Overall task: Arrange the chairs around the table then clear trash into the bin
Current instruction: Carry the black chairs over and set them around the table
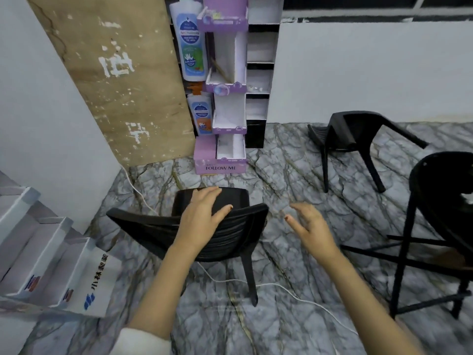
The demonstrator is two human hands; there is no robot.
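Now the left hand (202, 213) lies spread and flat on the near chair (204, 237) backrest, gripping nothing; the right hand (311, 226) hovers open beside it. Better close both on the backrest before dragging toward the desk (445, 180), right.

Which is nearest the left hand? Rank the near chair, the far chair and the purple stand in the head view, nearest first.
1. Near chair: directly under the left hand, which rests on its backrest.
2. Purple stand: ahead of the hand, by the wall.
3. Far chair: off to the right, lying tipped near the wall.
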